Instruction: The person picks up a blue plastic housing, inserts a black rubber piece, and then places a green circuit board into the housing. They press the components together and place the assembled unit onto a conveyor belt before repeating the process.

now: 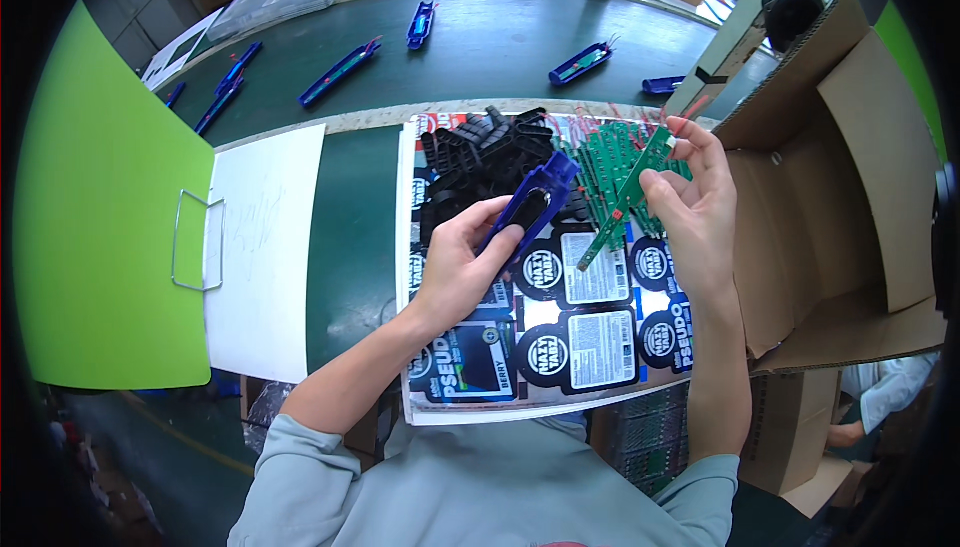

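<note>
My left hand (468,257) is closed round a blue plastic housing (556,179), long and narrow, with a black piece set inside it. The housing is tilted, its far end pointing up and right. Between thumb and fingers, my right hand (697,202) grips a narrow green circuit board (625,202) that slants down to the left. A small red part shows on that board. Behind the hands lie a heap of black plastic parts (490,147) and, to its right, a pile of green circuit boards (603,162) with thin red wires.
Printed sheets (560,357) cover the work surface under my hands. Beyond runs a green conveyor belt (470,77) carrying several blue housings (340,72). An open cardboard box (820,217) stands at right, a lime-green panel (110,217) at left. Another person's hand (846,435) shows at lower right.
</note>
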### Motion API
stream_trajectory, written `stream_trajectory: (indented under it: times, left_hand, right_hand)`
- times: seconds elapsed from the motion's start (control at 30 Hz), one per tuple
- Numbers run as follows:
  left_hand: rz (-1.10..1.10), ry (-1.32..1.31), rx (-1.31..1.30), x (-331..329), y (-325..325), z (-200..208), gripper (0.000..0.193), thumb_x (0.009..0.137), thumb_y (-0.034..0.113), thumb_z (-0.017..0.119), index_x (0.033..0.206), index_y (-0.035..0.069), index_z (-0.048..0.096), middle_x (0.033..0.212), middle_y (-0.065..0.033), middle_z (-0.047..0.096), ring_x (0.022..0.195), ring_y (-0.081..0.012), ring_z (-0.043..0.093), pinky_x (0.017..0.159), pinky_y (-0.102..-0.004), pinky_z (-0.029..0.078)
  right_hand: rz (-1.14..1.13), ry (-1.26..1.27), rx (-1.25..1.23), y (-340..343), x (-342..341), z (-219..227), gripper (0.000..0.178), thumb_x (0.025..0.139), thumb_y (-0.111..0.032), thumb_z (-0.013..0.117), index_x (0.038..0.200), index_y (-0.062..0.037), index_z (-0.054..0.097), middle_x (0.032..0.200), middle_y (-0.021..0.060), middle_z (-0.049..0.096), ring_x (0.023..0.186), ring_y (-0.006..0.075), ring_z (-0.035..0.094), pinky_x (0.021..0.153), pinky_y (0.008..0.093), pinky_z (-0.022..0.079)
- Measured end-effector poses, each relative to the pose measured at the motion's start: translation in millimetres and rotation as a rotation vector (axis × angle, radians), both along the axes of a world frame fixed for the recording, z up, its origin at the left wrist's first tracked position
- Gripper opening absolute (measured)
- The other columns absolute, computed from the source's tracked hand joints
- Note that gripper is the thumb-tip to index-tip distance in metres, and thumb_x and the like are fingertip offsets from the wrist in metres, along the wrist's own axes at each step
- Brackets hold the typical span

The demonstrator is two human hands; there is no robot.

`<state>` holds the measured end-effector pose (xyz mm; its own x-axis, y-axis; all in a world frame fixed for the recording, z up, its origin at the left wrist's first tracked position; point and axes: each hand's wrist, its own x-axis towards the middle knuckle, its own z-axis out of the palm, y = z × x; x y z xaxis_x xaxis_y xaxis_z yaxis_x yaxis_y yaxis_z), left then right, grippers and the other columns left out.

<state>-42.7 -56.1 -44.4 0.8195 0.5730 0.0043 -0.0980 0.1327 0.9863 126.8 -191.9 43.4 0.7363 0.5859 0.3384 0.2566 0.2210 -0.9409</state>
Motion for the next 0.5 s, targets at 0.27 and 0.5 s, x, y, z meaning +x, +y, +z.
stream_trajectory:
  times: [0.27,0.5]
  left_hand:
    - [-0.106,-0.032,-0.227,-2,7,-4,0.038,0.106,0.021,0.054,0.137,0.000,0.056,0.103,-0.0056,0.069,0.086,-0.0073,0.064,0.074,-0.0247,0.055]
    - [-0.065,-0.107,-0.235,-1,4,-3,0.038,0.107,0.024,0.052,0.136,-0.001,0.057,0.109,-0.0042,0.069,0.093,-0.0053,0.063,0.080,-0.0226,0.053]
  right_hand:
    - [0.040,-0.279,-0.115,3,-30,-25,0.026,0.094,-0.002,0.068,0.118,0.0032,0.061,0.092,0.0053,0.063,0.076,0.0084,0.065,0.064,0.0208,0.053]
    - [0.059,-0.158,-0.013,18,-59,-37,0.020,0.091,0.004,0.069,0.111,0.0050,0.065,0.092,0.0081,0.068,0.077,0.0107,0.069,0.068,0.0235,0.056]
